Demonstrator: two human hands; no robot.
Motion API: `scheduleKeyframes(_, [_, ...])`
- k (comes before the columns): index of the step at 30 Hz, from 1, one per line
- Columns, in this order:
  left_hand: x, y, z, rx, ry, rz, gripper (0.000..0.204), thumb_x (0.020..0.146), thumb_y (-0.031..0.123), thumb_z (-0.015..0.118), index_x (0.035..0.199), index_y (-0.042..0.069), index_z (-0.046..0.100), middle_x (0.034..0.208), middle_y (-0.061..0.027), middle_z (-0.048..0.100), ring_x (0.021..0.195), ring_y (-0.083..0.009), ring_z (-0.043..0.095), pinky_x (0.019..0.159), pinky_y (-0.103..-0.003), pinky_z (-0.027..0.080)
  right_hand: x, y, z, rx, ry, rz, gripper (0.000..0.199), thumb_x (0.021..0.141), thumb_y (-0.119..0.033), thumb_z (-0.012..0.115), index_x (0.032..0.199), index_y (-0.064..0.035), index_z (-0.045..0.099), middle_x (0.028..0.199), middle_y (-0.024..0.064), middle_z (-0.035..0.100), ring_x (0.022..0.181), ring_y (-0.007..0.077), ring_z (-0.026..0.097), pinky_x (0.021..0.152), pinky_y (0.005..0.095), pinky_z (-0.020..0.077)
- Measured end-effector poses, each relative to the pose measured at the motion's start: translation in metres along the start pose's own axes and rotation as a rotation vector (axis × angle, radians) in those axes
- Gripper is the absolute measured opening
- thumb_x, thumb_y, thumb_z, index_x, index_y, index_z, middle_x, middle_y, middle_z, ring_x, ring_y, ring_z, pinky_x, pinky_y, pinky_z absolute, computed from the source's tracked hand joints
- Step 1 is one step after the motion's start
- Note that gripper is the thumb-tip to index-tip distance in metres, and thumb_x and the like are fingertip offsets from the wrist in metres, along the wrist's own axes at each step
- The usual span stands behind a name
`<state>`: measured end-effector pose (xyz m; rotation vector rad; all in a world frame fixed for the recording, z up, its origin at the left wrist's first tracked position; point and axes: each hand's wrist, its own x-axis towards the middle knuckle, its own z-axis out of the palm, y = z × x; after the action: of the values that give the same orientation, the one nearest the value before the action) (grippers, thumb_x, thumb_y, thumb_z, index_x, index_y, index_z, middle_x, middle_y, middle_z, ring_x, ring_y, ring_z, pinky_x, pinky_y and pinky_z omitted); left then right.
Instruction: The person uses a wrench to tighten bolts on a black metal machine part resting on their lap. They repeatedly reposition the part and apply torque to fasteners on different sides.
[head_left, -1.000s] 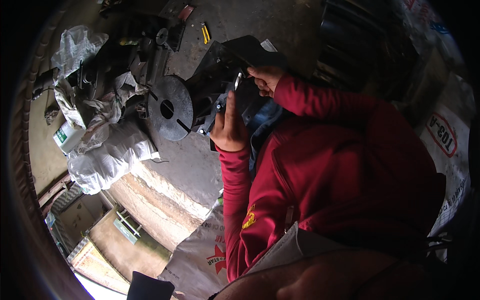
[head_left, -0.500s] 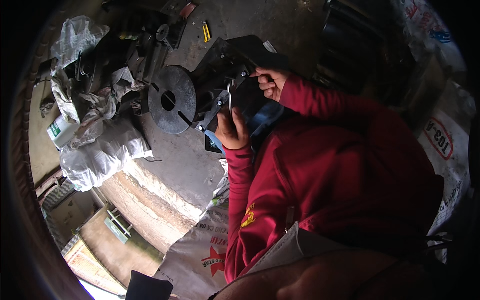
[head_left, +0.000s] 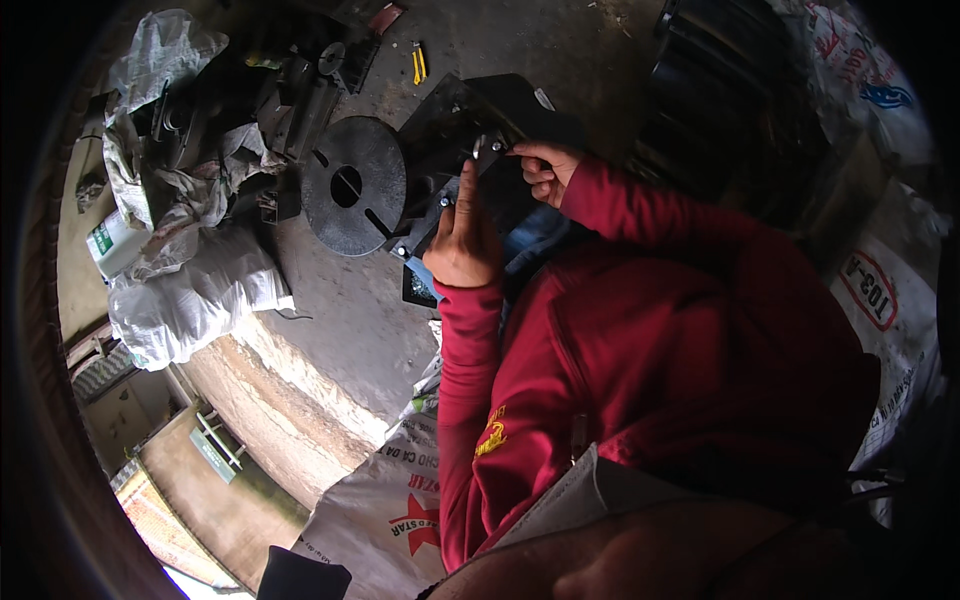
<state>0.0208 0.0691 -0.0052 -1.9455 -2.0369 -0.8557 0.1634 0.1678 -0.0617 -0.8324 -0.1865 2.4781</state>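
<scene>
A dark metal frame [head_left: 425, 190] with several silver bolts lies in front of me. My left hand [head_left: 463, 248] is over its near side, index finger stretched forward and the other fingers curled. Just past that fingertip shows the bright end of a wrench [head_left: 478, 147]; the hand hides the rest of it. My right hand [head_left: 548, 170] has thumb and fingers pinched together beside a bolt [head_left: 497, 146] at the frame's far right part. What sits in that pinch is too small to make out. A round grey slotted disc [head_left: 378, 175] adjoins the frame on the left.
A yellow utility knife [head_left: 419, 64] lies on the floor beyond the frame. White plastic bags [head_left: 200, 295] and a white container [head_left: 115, 245] are at left. Dark metal parts [head_left: 300, 105] stand at far left, a big black shape [head_left: 720, 90] at far right. Printed sacks [head_left: 385, 490] lie near me.
My left hand has moved forward, its index finger now extended along the wrench, whose visible end has shifted forward and right. My right hand stays beside the same bolt. The view has shifted slightly.
</scene>
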Motion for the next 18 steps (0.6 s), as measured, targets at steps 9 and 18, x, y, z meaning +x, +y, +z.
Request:
scheduleKeyframes(9, [-0.005, -0.006, -0.004, -0.257, 0.005, -0.089, 0.024, 0.084, 0.006, 0.059, 0.109, 0.006, 0.063, 0.067, -0.0127, 0.061, 0.05, -0.0251, 0.058, 0.047, -0.033, 0.045, 0.001, 0.003, 0.004, -0.008, 0.05, 0.005, 0.01, 0.085, -0.018, 0.063, 0.084, -0.0125, 0.055, 0.062, -0.007, 0.045, 0.048, 0.0011, 0.035, 0.046, 0.019, 0.0292])
scheduleKeyframes(18, [-0.044, 0.0, 0.047, -1.035, -0.012, -0.544, 0.015, 0.091, 0.007, 0.055, 0.104, 0.001, 0.058, 0.086, -0.0025, 0.063, 0.076, -0.0059, 0.054, 0.068, -0.02, 0.043, 0.005, 0.016, 0.008, -0.274, 0.106, -0.15, 0.017, 0.084, -0.021, 0.065, 0.079, -0.0138, 0.051, 0.063, -0.0038, 0.045, 0.047, 0.0034, 0.036, 0.043, 0.021, 0.0288])
